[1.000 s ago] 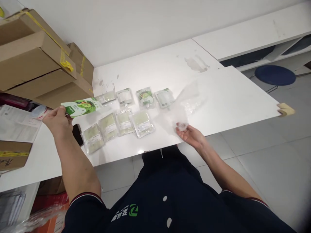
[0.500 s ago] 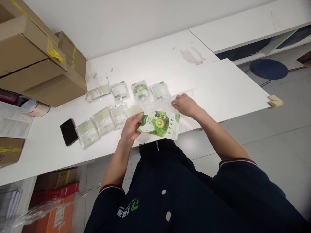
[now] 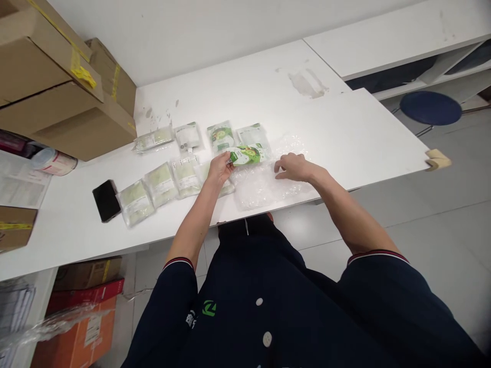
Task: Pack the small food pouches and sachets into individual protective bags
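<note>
My left hand (image 3: 220, 167) is closed on the left end of a green-and-white printed pouch (image 3: 249, 154) with a fruit picture, held tilted above the table. Under and in front of it lies a clear sheet of bubble wrap (image 3: 253, 189), spread flat near the table's front edge. Over the right part of that wrap is my right hand (image 3: 293, 167), its fingers bent and apart with nothing visible between them. Behind the held pouch lie a fruit-printed pouch (image 3: 221, 134) and a paler pouch (image 3: 251, 134), while a wrapped packet (image 3: 227, 188) partly shows beside my left forearm.
Several wrapped packets (image 3: 161, 184) lie in a row to the left, next to a black phone (image 3: 106, 201). Cardboard boxes (image 3: 57, 112) are stacked at the back left, near a can (image 3: 57, 161). A blue stool (image 3: 431, 108) stands beyond the white table (image 3: 345, 138).
My left hand has moved the pouch away from me and tilted it. The bubble wrap now lies flat on the table, and the fingers of my right hand have come apart.
</note>
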Demonstrator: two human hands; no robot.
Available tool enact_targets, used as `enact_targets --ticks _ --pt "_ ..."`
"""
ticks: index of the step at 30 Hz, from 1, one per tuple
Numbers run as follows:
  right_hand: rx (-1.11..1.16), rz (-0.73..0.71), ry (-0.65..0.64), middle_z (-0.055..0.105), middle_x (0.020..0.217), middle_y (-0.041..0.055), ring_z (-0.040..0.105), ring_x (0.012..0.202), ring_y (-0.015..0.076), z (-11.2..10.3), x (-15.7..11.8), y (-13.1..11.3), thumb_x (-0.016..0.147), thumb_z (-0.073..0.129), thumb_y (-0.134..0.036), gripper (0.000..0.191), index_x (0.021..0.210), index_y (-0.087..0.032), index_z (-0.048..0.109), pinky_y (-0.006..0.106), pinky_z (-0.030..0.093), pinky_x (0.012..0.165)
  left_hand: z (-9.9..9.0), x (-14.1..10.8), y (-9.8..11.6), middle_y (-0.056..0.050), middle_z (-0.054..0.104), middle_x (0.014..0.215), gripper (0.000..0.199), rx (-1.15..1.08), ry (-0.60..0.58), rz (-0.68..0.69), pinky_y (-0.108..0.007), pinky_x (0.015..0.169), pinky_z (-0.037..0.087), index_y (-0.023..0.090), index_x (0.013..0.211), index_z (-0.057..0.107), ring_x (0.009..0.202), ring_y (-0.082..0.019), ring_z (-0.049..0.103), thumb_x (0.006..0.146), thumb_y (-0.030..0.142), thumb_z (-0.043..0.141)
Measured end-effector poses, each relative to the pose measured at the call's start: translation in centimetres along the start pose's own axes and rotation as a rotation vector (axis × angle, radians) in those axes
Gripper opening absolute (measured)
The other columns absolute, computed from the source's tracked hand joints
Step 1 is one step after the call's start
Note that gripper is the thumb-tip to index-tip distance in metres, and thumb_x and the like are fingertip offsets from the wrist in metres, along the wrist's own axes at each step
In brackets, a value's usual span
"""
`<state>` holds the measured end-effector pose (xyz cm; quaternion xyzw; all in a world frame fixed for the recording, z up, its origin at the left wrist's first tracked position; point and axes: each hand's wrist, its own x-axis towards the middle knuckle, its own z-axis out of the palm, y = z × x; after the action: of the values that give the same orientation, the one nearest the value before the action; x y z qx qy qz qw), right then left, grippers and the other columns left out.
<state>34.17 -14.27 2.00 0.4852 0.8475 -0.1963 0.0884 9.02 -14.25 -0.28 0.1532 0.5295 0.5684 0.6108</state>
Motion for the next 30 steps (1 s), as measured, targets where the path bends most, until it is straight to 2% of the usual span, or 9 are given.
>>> enact_targets --ticks 3,7,11,15,17,22,24,26,30 --pt "-0.03 -0.073 0.032 0.061 0.105 0.0123 0.051 0.102 0.0296 0.2 -1.5 -0.1 0.086 0.053 -0.029 0.015 0.088 -0.02 0.065 0.039 0.037 0.078 -0.1 0.1 -1.3 0.0 0.067 0.068 0.007 0.089 -0.028 0.027 -0.024 0.072 0.054 0.013 0.083 0.064 0.064 -0.01 0.065 0.079 0.012 0.069" --pt "0.087 -0.029 0.067 0.065 0.093 0.0111 0.057 0.08 0.0231 0.0 -2.6 -0.3 0.093 0.04 -0.03 0.027 0.109 -0.018 0.057 0.035 0.038 0.069 0.2 0.1 -1.9 0.0 0.064 0.065 0.002 0.177 -0.054 0.048 -0.027 0.074 0.054 0.012 0.084 0.063 0.065 -0.012 0.066 0.082 0.011 0.063" --pt "0.111 -0.001 0.014 0.067 0.104 0.0102 0.06 0.088 0.0252 0.0 -1.6 -0.5 0.087 0.057 -0.047 0.047 0.125 -0.02 0.054 0.037 0.042 0.076 0.4 0.1 -1.6 0.0 0.063 0.063 0.005 0.187 -0.047 0.019 -0.03 0.073 0.054 0.012 0.085 0.061 0.062 -0.012 0.066 0.081 0.009 0.062" --pt "0.056 -0.088 -0.095 0.069 0.095 0.0078 0.061 0.086 0.0223 -1.4 -0.9 -1.4 0.086 0.06 -0.033 0.021 0.099 -0.019 0.069 0.036 0.044 0.077 0.2 0.3 -1.8 0.002 0.061 0.06 0.008 0.171 -0.047 0.044 -0.027 0.073 0.053 0.013 0.084 0.061 0.063 -0.011 0.065 0.078 0.011 0.065" --pt "0.057 -0.139 0.091 0.069 0.098 0.0088 0.061 0.091 0.0229 -3.7 -2.4 -2.2 0.091 0.054 -0.03 0.02 0.091 -0.018 0.071 0.039 0.046 0.082 0.0 0.6 -2.0 0.003 0.059 0.058 0.009 0.159 -0.065 0.059 -0.025 0.071 0.053 0.014 0.08 0.061 0.06 -0.011 0.063 0.075 0.013 0.068" --pt "-0.172 -0.048 0.752 0.069 0.103 0.0106 0.061 0.108 0.0294 -8.9 -11.1 -5.5 0.1 0.036 -0.029 0.031 0.112 -0.023 0.065 0.049 0.046 0.096 -0.2 0.9 -0.2 0.002 0.062 0.062 0.016 0.058 -0.154 0.017 -0.025 0.07 0.054 0.016 0.086 0.061 0.061 -0.012 0.065 0.074 0.017 0.071" --pt "-0.339 -0.176 0.981 0.071 0.109 0.0048 0.064 0.107 0.0244 -8.0 -14.4 -7.1 0.099 0.04 -0.021 0.031 0.121 -0.03 0.058 0.047 0.045 0.104 -0.1 0.4 2.0 0.001 0.067 0.069 0.021 -0.023 -0.172 0.048 -0.027 0.076 0.056 0.017 0.095 0.061 0.068 -0.013 0.068 0.077 0.017 0.07" --pt "-0.446 -0.328 1.084 0.068 0.123 0.0019 0.062 0.113 0.0233 -4.9 -16.1 -8.4 0.093 0.052 -0.017 0.043 0.133 -0.033 0.049 0.046 0.044 0.108 -0.2 -0.6 4.6 0.001 0.07 0.079 0.026 -0.097 -0.184 0.095 -0.03 0.083 0.057 0.019 0.104 0.06 0.077 -0.014 0.071 0.08 0.018 0.069" --pt "-0.464 -0.343 0.688 0.064 0.131 0.0074 0.06 0.118 0.0283 4.1 -14.0 -9.2 0.091 0.046 -0.006 0.045 0.132 -0.022 0.057 0.045 0.047 0.101 -0.8 -3.5 9.2 0.001 0.072 0.087 0.017 -0.148 -0.172 0.194 -0.034 0.094 0.055 0.021 0.105 0.061 0.09 -0.015 0.071 0.088 0.02 0.063"
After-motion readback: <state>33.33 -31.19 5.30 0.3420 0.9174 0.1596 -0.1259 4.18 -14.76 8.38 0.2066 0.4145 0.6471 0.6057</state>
